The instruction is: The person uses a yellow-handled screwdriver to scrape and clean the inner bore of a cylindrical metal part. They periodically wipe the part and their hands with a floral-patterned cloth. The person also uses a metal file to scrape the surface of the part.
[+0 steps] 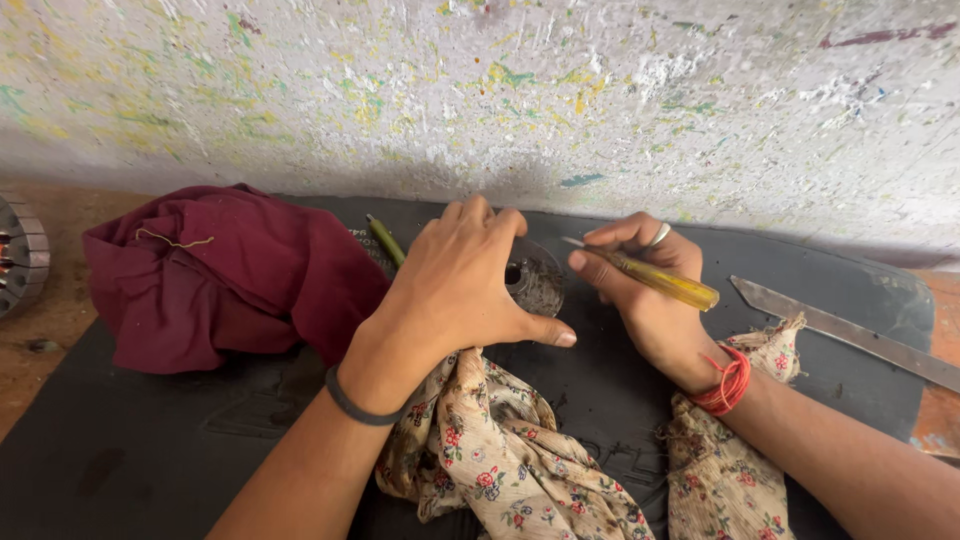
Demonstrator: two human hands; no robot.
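Round metal part (pixel 532 280) is sitting on the black mat (pixel 150 440); your left hand (pixel 455 285) is arching over it, fingers gripping it, while your right hand (pixel 650 300) is pinching a yellow-handled screwdriver (pixel 650 277) toward it.

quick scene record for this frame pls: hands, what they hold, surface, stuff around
left hand: palm down, gripping a dark round metal part
right hand: holds yellow-handled screwdriver, tip toward the part
surface: black mat
under wrists: floral cloth
left of hands: maroon cloth
right: flat metal blade
behind: paint-flecked wall
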